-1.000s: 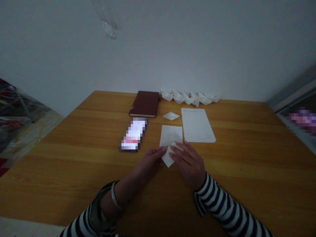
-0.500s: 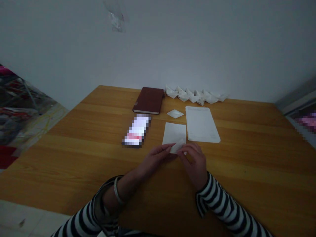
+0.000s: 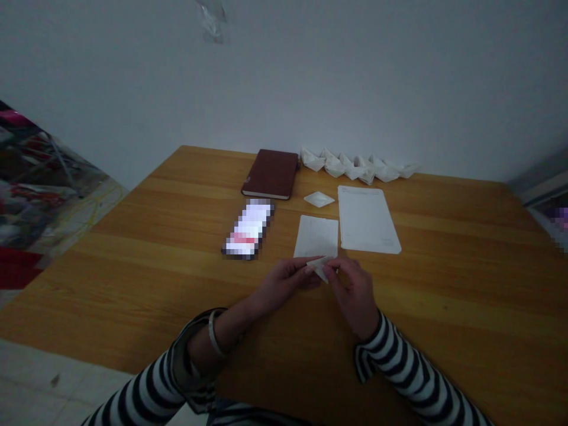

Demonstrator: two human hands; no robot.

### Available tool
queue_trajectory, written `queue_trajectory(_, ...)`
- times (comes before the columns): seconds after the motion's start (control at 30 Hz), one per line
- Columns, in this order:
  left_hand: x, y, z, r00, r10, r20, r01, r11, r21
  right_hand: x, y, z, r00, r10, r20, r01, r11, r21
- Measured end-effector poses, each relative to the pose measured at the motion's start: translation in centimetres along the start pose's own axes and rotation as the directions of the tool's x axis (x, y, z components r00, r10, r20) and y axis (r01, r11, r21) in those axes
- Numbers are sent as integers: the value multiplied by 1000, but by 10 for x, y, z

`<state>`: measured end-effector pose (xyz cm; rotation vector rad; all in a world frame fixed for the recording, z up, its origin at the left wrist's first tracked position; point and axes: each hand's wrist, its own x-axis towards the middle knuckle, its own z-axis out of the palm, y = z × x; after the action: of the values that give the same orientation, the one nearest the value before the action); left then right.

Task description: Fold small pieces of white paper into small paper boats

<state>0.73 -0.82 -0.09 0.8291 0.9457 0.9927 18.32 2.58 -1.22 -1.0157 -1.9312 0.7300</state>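
Note:
Both my left hand (image 3: 284, 281) and my right hand (image 3: 355, 290) pinch a small folded white paper (image 3: 322, 265) between their fingertips, just above the table's near middle. Beyond the fingers lies a square white paper sheet (image 3: 316, 236). To its right is a stack of white paper (image 3: 366, 219). A paper diamond (image 3: 318, 199) rests farther back. Several folded paper boats (image 3: 359, 167) stand in a row along the far edge. A brown notebook (image 3: 270, 174) and a smartphone (image 3: 248, 229) with a lit, blurred screen lie left of the papers. Striped sleeves cover both forearms, and a bangle (image 3: 215, 334) circles my left wrist.
All of this lies on a wooden table (image 3: 133, 284), whose far side meets a white wall (image 3: 284, 77). Colourful plastic-covered items (image 3: 39, 195) sit beyond the table's left edge. Pale floor tiles (image 3: 39, 378) show at the lower left.
The folded paper now looks narrower and sits higher between my fingertips, clear of the square sheet. My hands have drawn closer together. The whole scene has shifted upward in view.

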Motion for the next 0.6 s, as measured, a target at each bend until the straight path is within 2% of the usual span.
queue_trajectory(0.13,-2,-1,1,999,-11,-40,10,999,-30,1,-2,-2,998,-2,60,1,1000,10)
queue_trajectory(0.27,-1,-2,0,997,43,-60,-39,997,68,2,-5,-1,994,7,108,-16,996,88)
queue_trajectory(0.37,0,-1,0,995,68,-69,-56,985,160,2,-7,1,999,-12,51,7,995,99)
queue_trajectory(0.47,0,1,1,993,96,-62,-84,980,182,2,-10,4,1000,-4,-31,7,994,110)
queue_trajectory(0.6,0,3,3,991,115,-65,-98,970,224,4,-11,4,996,84,-11,-81,981,177)
